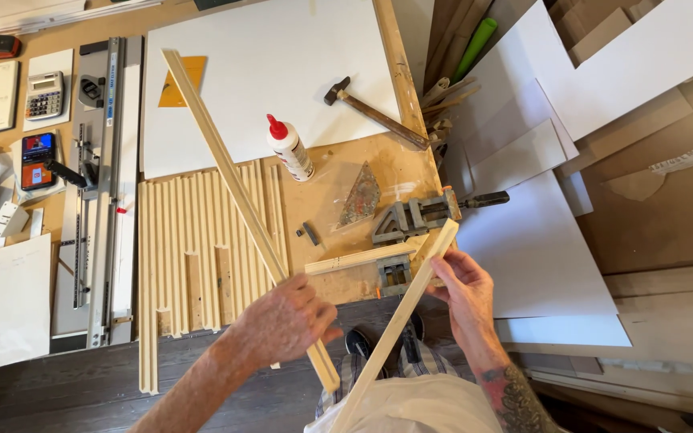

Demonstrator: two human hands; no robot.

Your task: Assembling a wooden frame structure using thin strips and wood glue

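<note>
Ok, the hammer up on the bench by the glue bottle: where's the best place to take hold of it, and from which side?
Take the hammer by its wooden handle, toward the lower-right end, coming from above. It lies flat on the bench, the head up-left on the white board, the handle running diagonally. The handle's far end sits close to a wooden rail, so a grip near mid-handle looks safer.

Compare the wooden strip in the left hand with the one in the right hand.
The left strip runs far up over the white board; the right strip ends near the corner clamp. The left hand wraps over its strip; the right hand pinches its. Both are pale, thin wood.
</note>
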